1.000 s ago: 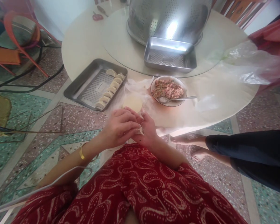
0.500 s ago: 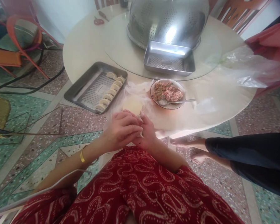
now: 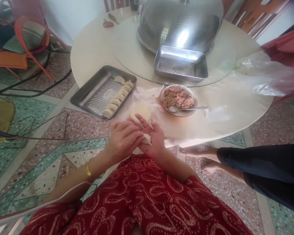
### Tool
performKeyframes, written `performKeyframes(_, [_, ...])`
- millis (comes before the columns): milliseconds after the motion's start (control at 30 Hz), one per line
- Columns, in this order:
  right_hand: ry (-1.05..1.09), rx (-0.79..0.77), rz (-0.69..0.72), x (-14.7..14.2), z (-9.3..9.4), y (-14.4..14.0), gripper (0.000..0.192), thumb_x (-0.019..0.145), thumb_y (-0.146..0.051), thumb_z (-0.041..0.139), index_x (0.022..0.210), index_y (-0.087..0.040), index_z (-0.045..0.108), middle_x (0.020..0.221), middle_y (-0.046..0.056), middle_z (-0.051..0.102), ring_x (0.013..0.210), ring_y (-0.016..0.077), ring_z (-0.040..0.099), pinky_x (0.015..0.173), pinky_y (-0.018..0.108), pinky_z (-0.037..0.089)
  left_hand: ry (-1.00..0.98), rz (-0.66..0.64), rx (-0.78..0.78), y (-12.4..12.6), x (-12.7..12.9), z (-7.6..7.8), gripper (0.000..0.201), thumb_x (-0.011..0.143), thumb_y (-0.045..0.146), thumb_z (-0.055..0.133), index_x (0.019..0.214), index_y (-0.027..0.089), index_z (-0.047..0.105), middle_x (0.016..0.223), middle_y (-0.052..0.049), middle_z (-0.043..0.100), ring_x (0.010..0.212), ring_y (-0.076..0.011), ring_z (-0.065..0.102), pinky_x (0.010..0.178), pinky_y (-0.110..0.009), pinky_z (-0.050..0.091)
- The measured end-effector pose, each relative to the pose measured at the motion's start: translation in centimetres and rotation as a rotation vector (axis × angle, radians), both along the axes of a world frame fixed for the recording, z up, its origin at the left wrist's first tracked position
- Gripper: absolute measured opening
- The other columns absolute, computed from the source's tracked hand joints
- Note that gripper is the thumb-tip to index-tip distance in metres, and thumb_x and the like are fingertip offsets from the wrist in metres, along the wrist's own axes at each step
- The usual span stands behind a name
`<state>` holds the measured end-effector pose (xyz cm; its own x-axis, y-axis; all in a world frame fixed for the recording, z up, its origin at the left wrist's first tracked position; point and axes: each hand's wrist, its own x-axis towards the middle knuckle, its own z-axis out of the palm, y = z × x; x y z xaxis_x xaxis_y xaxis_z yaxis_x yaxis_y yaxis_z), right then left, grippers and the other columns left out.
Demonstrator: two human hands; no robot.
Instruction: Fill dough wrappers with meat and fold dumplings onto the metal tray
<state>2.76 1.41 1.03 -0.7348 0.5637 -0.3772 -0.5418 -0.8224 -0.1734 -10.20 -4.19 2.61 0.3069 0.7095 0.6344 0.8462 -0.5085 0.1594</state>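
Observation:
My left hand (image 3: 123, 140) and my right hand (image 3: 154, 141) meet over my lap at the table's near edge, both pinched on a pale folded dumpling (image 3: 146, 139) that shows between the fingers. Just beyond my fingertips lies a stack of round dumpling wrappers (image 3: 140, 112) on white plastic. A bowl of minced filling (image 3: 178, 99) with a metal spoon (image 3: 187, 108) stands to the right of the stack. To the left, a steel tray (image 3: 93, 93) holds a row of several finished dumplings (image 3: 117, 99).
A large upturned steel colander (image 3: 181, 23) and a second steel tray (image 3: 180, 63) sit on the glass turntable. Clear plastic bag (image 3: 262, 73) at right. Another person's dark-trousered leg and bare feet (image 3: 205, 160) are at the right. Orange chairs (image 3: 22, 49) stand left; red scissors (image 3: 108, 23) lie far back.
My hands have shifted slightly right and the fingers have parted a little, so the folded dumpling now shows between them. The view has tilted a bit.

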Motion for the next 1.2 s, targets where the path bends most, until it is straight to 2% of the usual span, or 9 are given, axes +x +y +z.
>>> performKeyframes(67, [0.001,0.015,-0.017,0.0,0.1,0.0,0.056,0.097,-0.046,0.018,0.106,-0.018,0.066,0.108,0.010,0.073,0.091,0.0178,0.067,0.070,0.027,0.055,-0.006,0.008,-0.008,-0.1,0.0,0.0,0.003,0.089,0.022,0.065,0.088,0.020,0.063,0.085,-0.002,0.071,0.086,-0.0198,0.060,0.076,-0.039,0.040])
performKeyframes(167, [0.003,0.022,-0.029,0.1,0.4,0.1,0.055,0.097,-0.047,0.019,0.106,-0.019,0.065,0.109,0.010,0.073,0.092,0.0181,0.066,0.072,0.028,0.056,-0.038,0.027,-0.044,-0.3,-0.1,-0.1,0.013,0.088,0.028,0.067,0.098,0.020,0.064,0.088,-0.003,0.072,0.087,-0.0210,0.060,0.077,-0.040,0.041])
performKeyframes(367, [-0.041,0.061,-0.037,0.0,0.4,0.0,0.045,0.093,-0.046,0.028,0.107,-0.022,0.063,0.113,0.011,0.071,0.097,0.0195,0.063,0.075,0.031,0.055,-0.062,0.060,-0.014,-0.4,0.0,-0.6,0.006,0.088,0.022,0.067,0.083,0.020,0.063,0.083,-0.002,0.072,0.086,-0.0200,0.062,0.079,-0.040,0.041])
performKeyframes(533, [-0.040,0.066,-0.053,0.0,0.2,-0.1,0.047,0.093,-0.046,0.026,0.106,-0.022,0.065,0.113,0.011,0.071,0.103,0.0203,0.063,0.080,0.033,0.055,-0.068,0.058,-0.004,-0.7,0.1,-0.7,0.005,0.088,0.023,0.068,0.089,0.021,0.064,0.084,-0.001,0.072,0.086,-0.0205,0.061,0.078,-0.039,0.042])
performKeyframes(700, [-0.045,0.069,-0.009,0.2,0.3,-0.3,0.051,0.094,-0.047,0.024,0.112,-0.021,0.065,0.116,0.011,0.070,0.094,0.0186,0.065,0.069,0.028,0.056,-0.085,0.007,-0.106,-0.5,-0.2,-0.1,0.014,0.090,0.026,0.066,0.103,0.022,0.065,0.092,-0.003,0.071,0.089,-0.0201,0.061,0.081,-0.038,0.043])
performKeyframes(833, [-0.065,0.051,0.029,0.2,0.5,-0.3,0.052,0.094,-0.045,0.023,0.114,-0.021,0.064,0.108,0.010,0.072,0.082,0.0169,0.065,0.063,0.026,0.055,-0.079,-0.081,-0.184,0.0,-0.1,0.4,0.003,0.090,0.023,0.063,0.092,0.021,0.065,0.090,-0.003,0.069,0.090,-0.0188,0.062,0.084,-0.038,0.043])
performKeyframes(933, [-0.073,0.025,0.027,0.1,0.5,-0.2,0.053,0.095,-0.044,0.021,0.111,-0.021,0.065,0.104,0.010,0.073,0.073,0.0152,0.063,0.057,0.024,0.053,-0.078,-0.083,-0.174,0.2,0.1,0.4,0.006,0.091,0.021,0.062,0.086,0.020,0.064,0.087,-0.002,0.068,0.086,-0.0176,0.061,0.082,-0.037,0.043])
performKeyframes(1200, [-0.050,0.039,0.014,0.1,0.6,-0.3,0.055,0.097,-0.045,0.019,0.107,-0.022,0.068,0.103,0.009,0.074,0.082,0.0164,0.067,0.065,0.026,0.055,-0.135,-0.085,-0.169,0.2,0.3,0.1,0.004,0.090,0.021,0.063,0.087,0.020,0.061,0.087,-0.002,0.069,0.086,-0.0173,0.061,0.083,-0.038,0.045])
